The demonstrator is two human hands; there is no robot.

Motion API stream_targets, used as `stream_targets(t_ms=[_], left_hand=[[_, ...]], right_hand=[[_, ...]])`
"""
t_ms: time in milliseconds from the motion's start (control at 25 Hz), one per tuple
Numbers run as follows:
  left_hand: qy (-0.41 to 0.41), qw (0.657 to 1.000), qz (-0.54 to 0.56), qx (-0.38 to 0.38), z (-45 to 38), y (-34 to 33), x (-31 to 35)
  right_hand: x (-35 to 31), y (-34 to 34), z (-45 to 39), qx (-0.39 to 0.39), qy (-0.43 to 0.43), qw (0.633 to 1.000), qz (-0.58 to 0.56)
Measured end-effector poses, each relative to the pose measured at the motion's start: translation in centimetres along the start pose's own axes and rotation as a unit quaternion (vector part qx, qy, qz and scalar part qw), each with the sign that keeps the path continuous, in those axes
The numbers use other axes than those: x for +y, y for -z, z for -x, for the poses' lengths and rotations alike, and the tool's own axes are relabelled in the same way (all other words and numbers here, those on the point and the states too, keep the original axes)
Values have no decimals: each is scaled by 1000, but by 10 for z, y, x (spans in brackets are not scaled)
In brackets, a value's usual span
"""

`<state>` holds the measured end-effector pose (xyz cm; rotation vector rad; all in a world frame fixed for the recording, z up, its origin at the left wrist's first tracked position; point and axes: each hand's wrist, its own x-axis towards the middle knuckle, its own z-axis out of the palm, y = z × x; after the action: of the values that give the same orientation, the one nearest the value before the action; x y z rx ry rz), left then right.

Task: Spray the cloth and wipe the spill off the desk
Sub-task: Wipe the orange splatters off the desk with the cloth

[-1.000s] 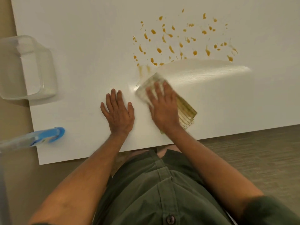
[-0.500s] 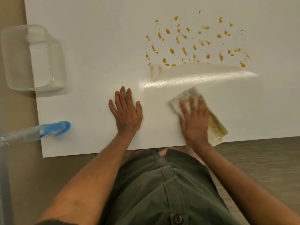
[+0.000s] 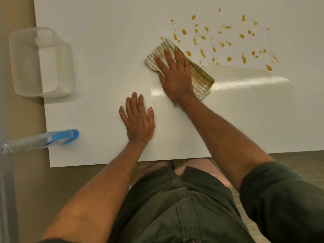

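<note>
Right hand (image 3: 175, 72) lies flat with fingers spread, pressing the striped cloth (image 3: 201, 76) onto the white desk (image 3: 105, 50) at the near-left edge of the orange spill (image 3: 228, 41). I see my left hand (image 3: 138, 120) open, palm down on bare desk nearby. A wet sheen (image 3: 245, 81) sits right of the cloth. Further left stand a clear container (image 3: 40, 62) and a blue-capped spray bottle (image 3: 43, 139); I can read no label on it. Beyond is wood-look floor (image 3: 298, 160).

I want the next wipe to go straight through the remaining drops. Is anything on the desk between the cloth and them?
Nothing visible: the cloth, under the right hand, lies at the spill's near-left edge, only bare desk between.
</note>
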<state>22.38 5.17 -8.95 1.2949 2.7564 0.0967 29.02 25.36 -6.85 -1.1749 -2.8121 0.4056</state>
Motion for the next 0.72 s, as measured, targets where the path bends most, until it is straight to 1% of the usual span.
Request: stream_targets(t_ms=[40, 80, 120, 200, 280, 360, 440, 520, 640, 720], left_hand=[[2, 1000, 3, -2, 0, 1, 0], [5, 1000, 8, -4, 0, 2, 0], [7, 1000, 13, -5, 1, 3, 0], [4, 1000, 22, -9, 1, 4, 0], [3, 1000, 21, -11, 0, 3, 0], [6, 1000, 13, -12, 0, 0, -1], [5, 1000, 13, -16, 1, 0, -1], [1, 1000, 13, -17, -1, 0, -1], [7, 1000, 23, -12, -1, 1, 0], [11, 1000, 6, -6, -1, 1, 0]], right_hand=[[-2, -2, 6, 0, 5, 1000, -1], [-2, -5, 25, -1, 29, 1000, 1], [-1, -9, 54, -8, 58, 998, 2], [7, -16, 128, -25, 80, 996, -2], [16, -20, 190, -59, 90, 994, 0], [21, -21, 211, -94, 108, 990, 21], [22, -17, 204, -113, 132, 984, 31], [17, -15, 173, -108, 164, 980, 38], [2, -14, 91, -83, 208, 974, 24], [-3, -11, 20, -69, 219, 973, 13]])
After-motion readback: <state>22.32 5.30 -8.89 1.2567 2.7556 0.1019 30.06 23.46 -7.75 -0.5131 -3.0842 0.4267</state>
